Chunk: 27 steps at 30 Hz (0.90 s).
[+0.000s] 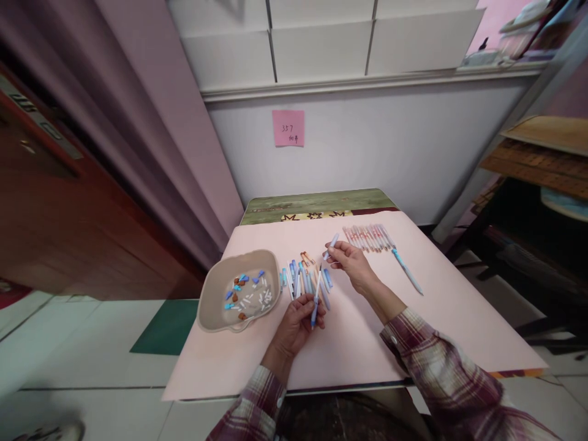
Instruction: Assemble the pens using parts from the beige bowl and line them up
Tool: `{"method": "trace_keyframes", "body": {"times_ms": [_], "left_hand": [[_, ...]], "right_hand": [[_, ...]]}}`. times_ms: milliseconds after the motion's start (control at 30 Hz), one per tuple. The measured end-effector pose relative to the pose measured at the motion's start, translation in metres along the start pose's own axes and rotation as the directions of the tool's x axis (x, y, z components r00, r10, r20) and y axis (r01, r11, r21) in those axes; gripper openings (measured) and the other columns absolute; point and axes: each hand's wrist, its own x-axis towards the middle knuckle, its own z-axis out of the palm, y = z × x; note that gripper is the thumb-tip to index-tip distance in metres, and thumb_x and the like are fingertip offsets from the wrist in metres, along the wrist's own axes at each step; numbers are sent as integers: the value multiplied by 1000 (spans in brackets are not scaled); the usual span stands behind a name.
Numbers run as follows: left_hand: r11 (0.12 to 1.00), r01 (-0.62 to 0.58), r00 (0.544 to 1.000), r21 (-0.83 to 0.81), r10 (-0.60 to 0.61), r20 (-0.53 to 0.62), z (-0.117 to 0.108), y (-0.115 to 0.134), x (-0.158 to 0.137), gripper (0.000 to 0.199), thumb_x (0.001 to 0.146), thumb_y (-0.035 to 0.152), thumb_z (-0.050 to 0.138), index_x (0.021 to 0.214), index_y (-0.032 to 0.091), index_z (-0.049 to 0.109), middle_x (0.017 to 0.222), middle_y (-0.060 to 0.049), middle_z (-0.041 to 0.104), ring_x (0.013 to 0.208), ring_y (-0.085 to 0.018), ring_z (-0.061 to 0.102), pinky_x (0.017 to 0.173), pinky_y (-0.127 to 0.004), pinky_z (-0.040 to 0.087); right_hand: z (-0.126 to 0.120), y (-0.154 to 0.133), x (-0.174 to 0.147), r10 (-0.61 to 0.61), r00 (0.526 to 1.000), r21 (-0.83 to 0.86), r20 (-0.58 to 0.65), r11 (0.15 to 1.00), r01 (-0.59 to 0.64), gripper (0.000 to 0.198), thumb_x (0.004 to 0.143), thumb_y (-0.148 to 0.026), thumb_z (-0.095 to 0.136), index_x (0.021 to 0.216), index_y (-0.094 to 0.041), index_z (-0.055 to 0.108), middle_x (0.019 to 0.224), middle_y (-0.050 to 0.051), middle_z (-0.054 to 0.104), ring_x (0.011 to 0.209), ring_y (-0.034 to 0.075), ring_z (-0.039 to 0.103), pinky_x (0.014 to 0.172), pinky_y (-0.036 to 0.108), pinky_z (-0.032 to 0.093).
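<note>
In my left hand [294,324], near the table's front, is a blue pen grip section [315,313] with a thin white refill [318,282] standing up out of it. My right hand [353,262] pinches a pale lilac pen barrel [334,240] just above and to the right of the refill's upper end. Whether refill and barrel touch, I cannot tell. Behind my left hand lies a loose pile of pen parts [297,275] in blue, white and orange. A light blue pen [408,271] lies slanted to the right of my right hand.
A beige plastic basin [211,294] at the left holds small blue, brown and white pieces. A row of pens [367,237] lies at the back right of the pink-covered table [358,349]. A pink note [288,128] hangs on the wall behind. A dark shelf stands at right.
</note>
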Motion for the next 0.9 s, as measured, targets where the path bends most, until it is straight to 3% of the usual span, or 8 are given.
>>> {"method": "trace_keyframes", "body": {"times_ms": [900], "left_hand": [[1000,7,1000,-1,-7,23,0,0,0,18,76,22,72,89,11,66,73,-7,68,56,-12,60,55,-25,50]], "right_hand": [[6,4,-8,70,988,-71,141,996,-61,39,65,-49,78,83,-16,67,69,-1,64,58,9,54,55,22,42]]}}
